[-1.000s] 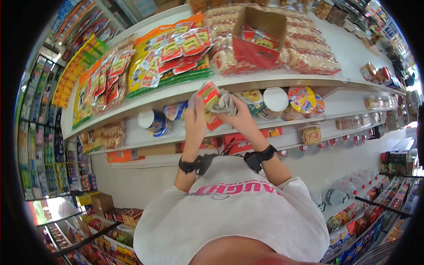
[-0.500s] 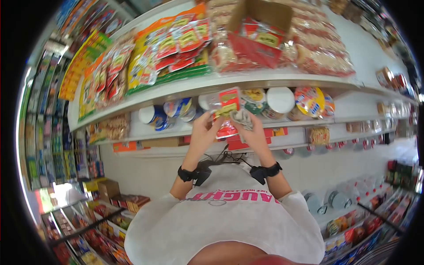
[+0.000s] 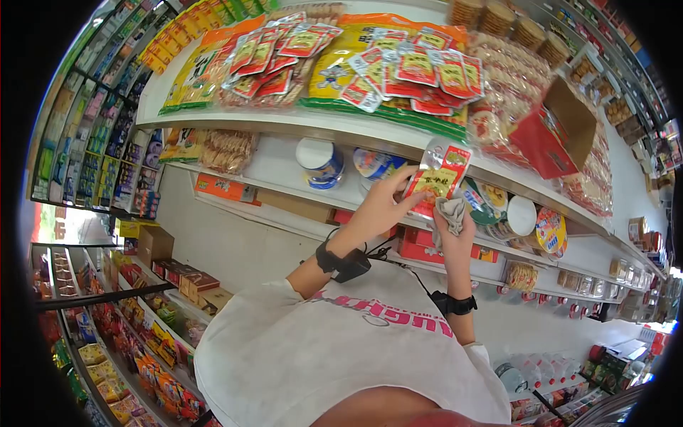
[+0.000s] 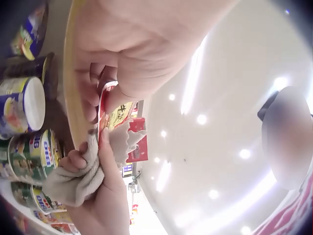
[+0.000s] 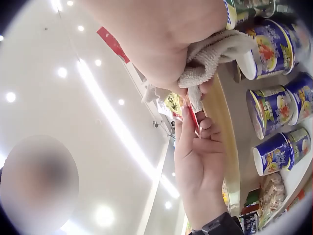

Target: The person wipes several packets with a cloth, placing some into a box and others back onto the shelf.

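Observation:
My left hand [image 3: 388,203] pinches the left edge of a red and yellow snack packet [image 3: 442,174] with a clear top, held up at the shelf's front edge. In the left wrist view, thumb and fingers grip the packet [image 4: 121,108] from both sides. A crumpled grey cloth [image 3: 452,209] is bunched in my right hand [image 3: 457,233], which is at the packet's lower right. The right wrist view shows the cloth [image 5: 205,58] between the fingers, its folds against the packet. Similar packets [image 3: 420,67] lie piled on a large yellow bag [image 3: 329,82] on the upper shelf.
Another pile of packets [image 3: 263,57] lies to the left. An open red carton [image 3: 544,142] sits tilted on wrapped goods at right. Tub noodles [image 3: 320,164] line the shelf below. The upper shelf's front edge [image 3: 284,124] runs close behind my hands.
The head view has swung left, so the shelf goods appear further right. The packet has risen and turned more upright in my left hand; the right hand keeps the cloth against it.

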The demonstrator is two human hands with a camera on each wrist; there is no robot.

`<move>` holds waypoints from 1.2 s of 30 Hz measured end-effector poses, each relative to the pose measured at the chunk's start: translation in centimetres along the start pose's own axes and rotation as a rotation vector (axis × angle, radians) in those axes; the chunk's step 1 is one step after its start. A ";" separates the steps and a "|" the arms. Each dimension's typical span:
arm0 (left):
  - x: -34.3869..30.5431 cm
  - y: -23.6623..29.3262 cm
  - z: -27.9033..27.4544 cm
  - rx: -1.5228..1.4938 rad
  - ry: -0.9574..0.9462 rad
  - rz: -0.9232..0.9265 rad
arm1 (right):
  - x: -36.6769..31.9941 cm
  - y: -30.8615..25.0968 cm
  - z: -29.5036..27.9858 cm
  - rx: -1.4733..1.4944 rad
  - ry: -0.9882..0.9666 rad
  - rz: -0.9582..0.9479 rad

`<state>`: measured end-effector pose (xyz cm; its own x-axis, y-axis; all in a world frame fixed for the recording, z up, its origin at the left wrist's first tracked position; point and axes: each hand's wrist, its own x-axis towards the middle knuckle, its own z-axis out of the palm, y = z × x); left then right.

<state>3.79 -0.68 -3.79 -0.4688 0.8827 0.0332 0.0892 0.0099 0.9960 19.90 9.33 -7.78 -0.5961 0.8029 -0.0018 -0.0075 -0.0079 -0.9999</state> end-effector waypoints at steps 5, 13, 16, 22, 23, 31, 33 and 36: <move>-1.0 -0.1 -8.4 0.024 0.185 0.023 | 1.9 -0.9 7.7 -0.086 -0.128 -0.047; -3.3 -1.0 -21.7 -0.212 0.470 0.004 | 9.3 -6.9 22.3 -0.018 -0.207 -0.124; -4.5 -2.4 -24.8 -0.184 0.506 0.029 | 13.4 -9.3 27.9 0.068 -0.253 -0.046; -6.5 -4.0 -28.0 -0.202 0.570 0.006 | 22.8 -8.0 36.4 0.275 -0.379 0.001; -6.7 -4.2 -28.4 -0.205 0.566 -0.007 | 22.7 -7.6 36.4 0.245 -0.351 -0.022; -7.3 -6.7 -31.3 -0.442 0.415 0.031 | 14.4 -7.6 31.9 -0.033 -0.219 -0.009; -6.7 -6.5 -31.4 -0.899 0.327 0.268 | 13.1 -7.6 30.1 0.052 -0.282 0.048; -6.2 -2.8 -31.7 -1.568 0.241 0.300 | 11.1 -7.7 27.8 0.162 -0.286 0.104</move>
<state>-21.37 -21.10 -4.15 -0.7343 0.6724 0.0937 -0.6713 -0.7397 0.0470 -8.98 1.78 0.23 -0.8011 0.5935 -0.0773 -0.0487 -0.1933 -0.9799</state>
